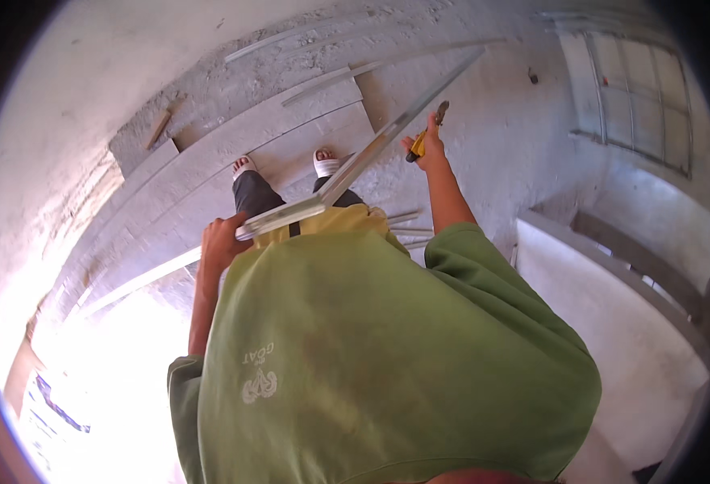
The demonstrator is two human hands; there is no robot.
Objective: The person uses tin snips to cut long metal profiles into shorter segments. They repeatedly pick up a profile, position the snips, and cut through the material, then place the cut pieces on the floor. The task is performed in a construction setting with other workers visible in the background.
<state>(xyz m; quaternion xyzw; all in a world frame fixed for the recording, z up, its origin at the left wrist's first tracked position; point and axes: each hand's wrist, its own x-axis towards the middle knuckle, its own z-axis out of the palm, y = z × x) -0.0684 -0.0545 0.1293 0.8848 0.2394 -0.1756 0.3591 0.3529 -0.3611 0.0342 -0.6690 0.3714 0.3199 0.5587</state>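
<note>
A long, thin galvanized metal channel (355,173) crosses in front of my body, from the lower left up to the far right. It is bent at an angle near my waist. The fingers of my left hand (222,240) are wrapped round the channel to the left of the bend. Off to the right, my right hand (430,150) grips a pair of tin snips (419,146) with yellow and black handles. Their dark metal head points up and away from me, apart from the channel. The jaws are too small to make out clearly.
Grey boards (298,133) lie on the dusty floor under my sandalled feet. Loose metal strips (306,90) and a small wood piece (158,129) lie farther off. A low white wall (605,315) stands at right, below a barred metal frame (633,93). Bright light floods the lower left.
</note>
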